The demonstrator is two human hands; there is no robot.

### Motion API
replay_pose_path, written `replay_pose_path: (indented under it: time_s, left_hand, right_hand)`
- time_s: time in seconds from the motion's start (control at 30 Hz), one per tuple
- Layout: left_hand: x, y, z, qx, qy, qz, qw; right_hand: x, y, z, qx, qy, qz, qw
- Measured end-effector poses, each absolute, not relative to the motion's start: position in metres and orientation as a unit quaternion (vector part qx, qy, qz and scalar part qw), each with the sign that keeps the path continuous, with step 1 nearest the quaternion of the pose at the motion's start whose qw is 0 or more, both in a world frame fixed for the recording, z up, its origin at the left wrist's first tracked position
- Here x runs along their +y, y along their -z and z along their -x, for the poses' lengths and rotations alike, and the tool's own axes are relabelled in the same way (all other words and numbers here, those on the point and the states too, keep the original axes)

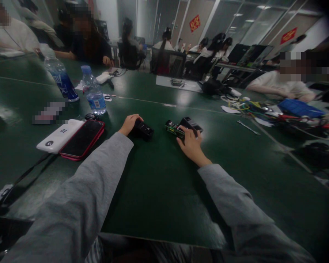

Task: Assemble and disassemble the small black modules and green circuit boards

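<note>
On the green table (153, 175), my left hand (130, 123) is closed round the left end of a black plastic case (144, 130). To the right of it, my right hand (191, 144) rests with spread fingers over a green circuit board (171, 127) and touches its right part. Directly behind that hand lies a dark rectangular box (192, 124), partly hidden by the fingers. A gap of bare table separates the black case from the circuit board.
At left lie a white power bank (59, 137) and a red-cased phone (83, 138). Two bottles, one blue (60, 78) and one clear (94, 95), stand behind them. A wrench (248, 128), tangled cables and a blue item (300, 109) lie at right. Several people sit beyond.
</note>
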State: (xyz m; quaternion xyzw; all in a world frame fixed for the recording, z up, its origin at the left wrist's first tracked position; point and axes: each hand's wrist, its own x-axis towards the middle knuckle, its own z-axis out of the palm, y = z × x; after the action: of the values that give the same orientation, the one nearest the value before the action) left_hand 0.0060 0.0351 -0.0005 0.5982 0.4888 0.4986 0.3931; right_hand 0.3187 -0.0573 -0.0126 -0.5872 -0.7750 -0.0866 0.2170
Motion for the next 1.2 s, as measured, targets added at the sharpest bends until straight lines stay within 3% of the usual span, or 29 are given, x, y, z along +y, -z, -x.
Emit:
replay_pose_path:
  time_s: [1.2]
  left_hand:
    - [0.0399, 0.0055, -0.0031, 0.483, -0.495, -0.613, 0.382]
  right_hand:
    - [-0.0571, 0.0120, -0.3195, -0.779, 0.088, 0.576, 0.230]
